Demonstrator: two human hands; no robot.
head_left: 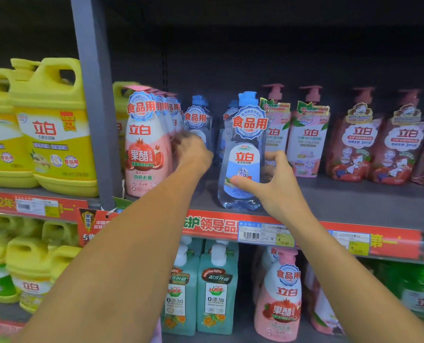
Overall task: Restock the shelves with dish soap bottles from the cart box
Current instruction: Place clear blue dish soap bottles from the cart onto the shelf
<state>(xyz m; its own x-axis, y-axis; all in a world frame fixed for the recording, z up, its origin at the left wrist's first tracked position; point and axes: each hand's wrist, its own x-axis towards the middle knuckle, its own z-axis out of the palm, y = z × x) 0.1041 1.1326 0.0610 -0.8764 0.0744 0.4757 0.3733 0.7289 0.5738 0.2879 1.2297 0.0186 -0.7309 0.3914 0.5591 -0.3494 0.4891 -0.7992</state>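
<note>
Head cam: placing step, right hand [275,186] wraps thumb + fingers round the clear blue-cap bottle [243,154], which stands upright at the front edge of the shelf [354,204], apart from the same-type bottles further back. Left hand [193,149] reaches deeper beside the pink pomegranate bottles [145,144], fingers curled at the row behind; blurred, can't tell if it grips anything. Next, IMO: push bottle back into its lane, label fwd, w/o tipping neighbours; cart box not in view.
</note>
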